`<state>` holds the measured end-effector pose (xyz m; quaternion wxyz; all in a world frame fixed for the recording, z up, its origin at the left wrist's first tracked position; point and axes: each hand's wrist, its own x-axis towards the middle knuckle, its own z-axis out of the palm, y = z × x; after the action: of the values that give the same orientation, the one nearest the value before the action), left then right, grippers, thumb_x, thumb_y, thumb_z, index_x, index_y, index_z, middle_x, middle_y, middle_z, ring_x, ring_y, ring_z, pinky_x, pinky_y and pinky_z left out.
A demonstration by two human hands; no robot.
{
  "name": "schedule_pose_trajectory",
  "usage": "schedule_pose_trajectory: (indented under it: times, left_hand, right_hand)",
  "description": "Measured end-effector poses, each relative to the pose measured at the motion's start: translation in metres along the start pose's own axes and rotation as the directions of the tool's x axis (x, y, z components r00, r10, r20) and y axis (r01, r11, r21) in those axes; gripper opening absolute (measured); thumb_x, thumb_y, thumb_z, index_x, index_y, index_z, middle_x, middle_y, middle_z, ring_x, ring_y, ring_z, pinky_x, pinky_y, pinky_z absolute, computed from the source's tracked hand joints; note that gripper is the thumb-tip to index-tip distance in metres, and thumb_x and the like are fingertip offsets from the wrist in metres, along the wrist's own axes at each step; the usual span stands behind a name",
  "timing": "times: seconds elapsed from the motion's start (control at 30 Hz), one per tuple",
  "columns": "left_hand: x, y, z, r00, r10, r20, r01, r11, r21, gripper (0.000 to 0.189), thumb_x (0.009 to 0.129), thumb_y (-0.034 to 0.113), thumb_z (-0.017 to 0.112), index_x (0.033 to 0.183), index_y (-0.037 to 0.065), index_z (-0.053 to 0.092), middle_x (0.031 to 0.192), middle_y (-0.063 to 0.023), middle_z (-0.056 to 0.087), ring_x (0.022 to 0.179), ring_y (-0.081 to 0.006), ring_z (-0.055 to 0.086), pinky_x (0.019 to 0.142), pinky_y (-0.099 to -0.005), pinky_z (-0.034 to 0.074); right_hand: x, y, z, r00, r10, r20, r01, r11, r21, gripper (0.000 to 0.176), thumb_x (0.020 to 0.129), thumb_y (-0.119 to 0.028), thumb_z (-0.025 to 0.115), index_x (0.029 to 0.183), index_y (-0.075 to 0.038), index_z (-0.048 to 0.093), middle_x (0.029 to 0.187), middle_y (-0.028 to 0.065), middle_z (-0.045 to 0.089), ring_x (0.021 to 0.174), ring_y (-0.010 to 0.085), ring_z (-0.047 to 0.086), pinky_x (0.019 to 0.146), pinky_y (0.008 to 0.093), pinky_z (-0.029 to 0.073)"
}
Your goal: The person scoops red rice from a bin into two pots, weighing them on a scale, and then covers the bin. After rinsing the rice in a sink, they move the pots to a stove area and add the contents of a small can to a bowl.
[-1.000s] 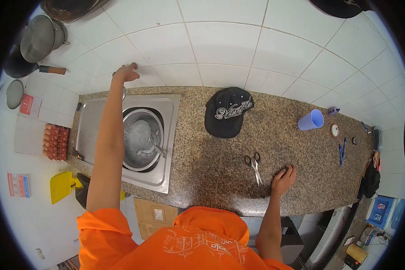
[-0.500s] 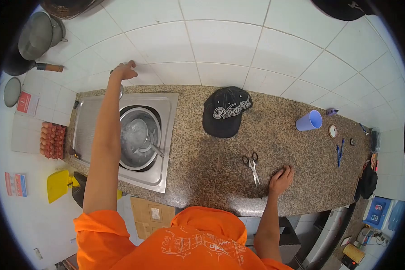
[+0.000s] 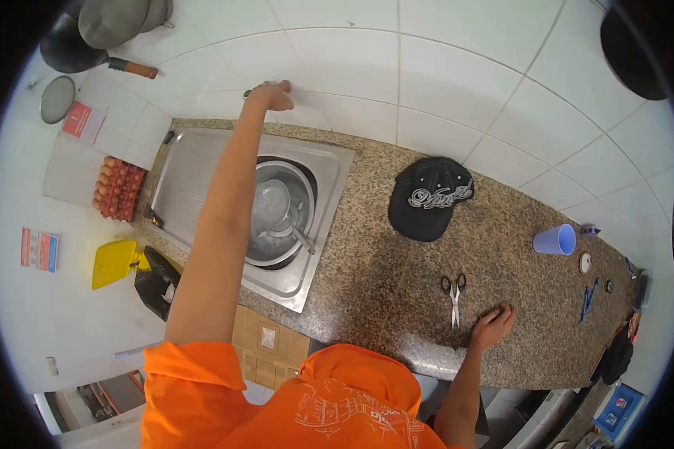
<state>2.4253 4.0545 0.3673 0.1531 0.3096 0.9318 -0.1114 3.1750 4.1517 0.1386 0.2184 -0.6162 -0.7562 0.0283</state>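
Note:
My left hand (image 3: 271,96) is stretched out over the back of the sink (image 3: 329,168), close to the tiled wall. Its fingers are curled, and a small dark metallic bit shows beside it; what they hold is hidden. Below my forearm, a metal pot (image 3: 303,198) sits in the basin with a handled metal utensil (image 3: 302,238) and cloudy liquid in it. My right hand (image 3: 494,327) rests on the granite counter (image 3: 374,277), fingers loosely spread and holding nothing. Just left of it lie scissors (image 3: 454,299) with dark handles.
A black cap (image 3: 429,202) lies behind the scissors. Further right are a purple cup (image 3: 554,240), a small round item (image 3: 585,262) and blue pens (image 3: 589,301). Egg trays (image 3: 120,188) stand left of the sink; pans (image 3: 71,45) hang at upper left.
The camera view has turned and shifted, so the sink and counter items appear further right. My left hand stays over the sink's back, its fingers more bent. My right hand remains beside the scissors.

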Motion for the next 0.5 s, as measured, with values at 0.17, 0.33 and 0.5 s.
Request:
schedule_pose_trajectory:
  times: [0.17, 0.33, 0.5]
  left_hand:
    - [-0.015, 0.009, -0.007, 0.999, -0.044, -0.003, 0.044, 0.999, -0.004, 0.065, 0.077, 0.035, 0.062, 0.139, 0.027, 0.048, 0.143, -0.0215, 0.046, 0.133, -0.0418, 0.044, 0.110, -0.0519, 0.037]
    - [-0.007, 0.005, -0.002, 0.999, -0.033, 0.006, 0.033, 0.999, 0.007, 0.066, 0.078, 0.037, 0.065, 0.141, 0.026, 0.045, 0.143, -0.0221, 0.044, 0.131, -0.0424, 0.046, 0.106, -0.0524, 0.039]
    - [-0.010, 0.008, -0.004, 0.997, -0.077, 0.020, 0.077, 0.997, -0.020, 0.067, 0.077, 0.034, 0.063, 0.141, 0.027, 0.045, 0.146, -0.0202, 0.042, 0.137, -0.0412, 0.040, 0.111, -0.0508, 0.036]
  right_hand:
    - [-0.002, 0.004, 0.006, 0.999, -0.023, -0.036, 0.022, 0.999, -0.038, 0.034, 0.100, -0.025, 0.041, 0.120, -0.004, 0.059, 0.137, 0.0217, 0.051, 0.124, 0.0415, 0.050, 0.101, 0.0539, 0.040]
    - [-0.001, 0.009, 0.008, 0.999, -0.024, -0.030, 0.022, 0.999, -0.050, 0.036, 0.100, -0.027, 0.039, 0.122, -0.004, 0.058, 0.138, 0.0219, 0.050, 0.126, 0.0411, 0.048, 0.102, 0.0542, 0.040]
    - [-0.002, 0.004, 0.006, 0.999, -0.028, -0.045, 0.025, 0.998, -0.059, 0.034, 0.099, -0.023, 0.043, 0.121, -0.002, 0.057, 0.136, 0.0232, 0.051, 0.122, 0.0432, 0.050, 0.098, 0.0544, 0.042]
